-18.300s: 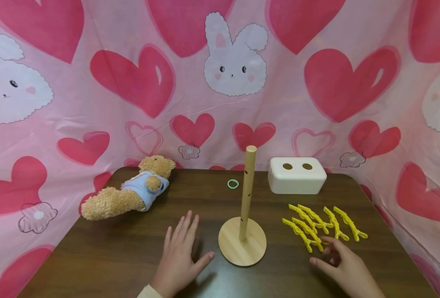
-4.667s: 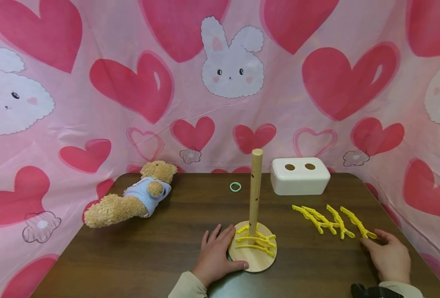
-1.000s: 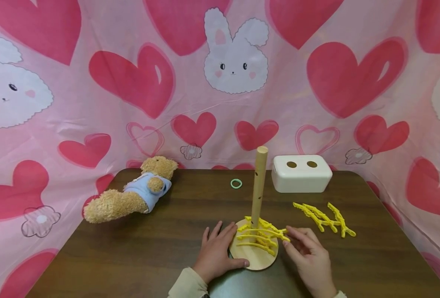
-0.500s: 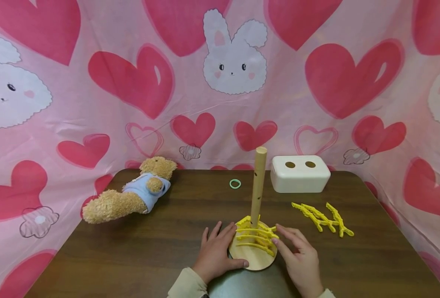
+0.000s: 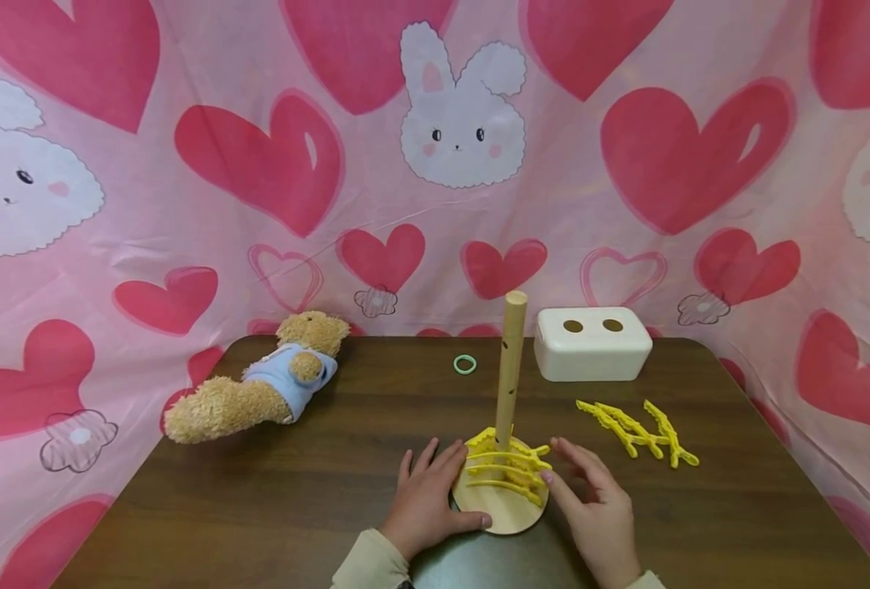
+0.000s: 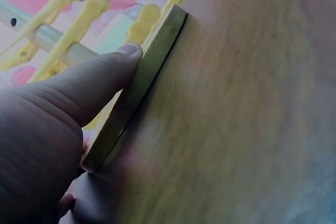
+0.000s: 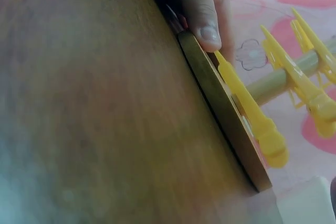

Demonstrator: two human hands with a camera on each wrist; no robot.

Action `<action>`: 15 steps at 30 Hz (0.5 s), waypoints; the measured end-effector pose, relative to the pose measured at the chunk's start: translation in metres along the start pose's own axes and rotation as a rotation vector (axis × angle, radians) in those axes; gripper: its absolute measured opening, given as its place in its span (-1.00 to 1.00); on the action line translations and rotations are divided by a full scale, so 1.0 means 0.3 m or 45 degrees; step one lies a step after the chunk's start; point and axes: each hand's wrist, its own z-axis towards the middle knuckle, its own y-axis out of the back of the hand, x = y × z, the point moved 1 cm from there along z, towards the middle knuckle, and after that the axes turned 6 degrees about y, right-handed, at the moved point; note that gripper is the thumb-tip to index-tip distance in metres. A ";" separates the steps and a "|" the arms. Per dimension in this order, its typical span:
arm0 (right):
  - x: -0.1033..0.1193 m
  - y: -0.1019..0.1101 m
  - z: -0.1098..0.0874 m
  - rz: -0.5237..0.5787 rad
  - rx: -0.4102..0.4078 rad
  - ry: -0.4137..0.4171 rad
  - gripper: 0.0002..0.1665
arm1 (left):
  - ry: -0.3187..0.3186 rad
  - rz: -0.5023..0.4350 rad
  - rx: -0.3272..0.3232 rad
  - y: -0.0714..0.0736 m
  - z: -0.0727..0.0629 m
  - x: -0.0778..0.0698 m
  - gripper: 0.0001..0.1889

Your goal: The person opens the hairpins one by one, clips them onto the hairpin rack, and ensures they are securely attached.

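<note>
A wooden stand has a round base [image 5: 504, 515] and an upright pole [image 5: 511, 352]. Several yellow alligator hair clips [image 5: 504, 487] sit around the lower pole, one above another; the lowest hair clip [image 7: 254, 116] lies close over the base. My left hand [image 5: 423, 509] holds the base at its left, thumb [image 6: 107, 74] on the near rim and fingers along the far side. Just right of the topmost clip [image 5: 519, 458], my right hand [image 5: 601, 515] has thumb and forefinger spread around its handle end, apparently clear of it. Loose yellow clips [image 5: 626, 429] lie farther right.
A white box [image 5: 592, 357] with two round holes stands at the back right. Behind the pole lies a green ring [image 5: 465, 365]. At the left is a teddy bear [image 5: 287, 380] in a blue top. A pink heart-patterned cloth [image 5: 464, 213] hangs behind the table.
My right hand took a loose clip from the right and brought it onto the pole. In the last half second its fingers loosened from that clip. My left hand stays on the base.
</note>
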 end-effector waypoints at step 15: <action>-0.105 0.130 0.066 -0.182 -0.209 -0.034 -0.72 | -0.003 -0.009 -0.003 -0.001 -0.006 0.004 0.10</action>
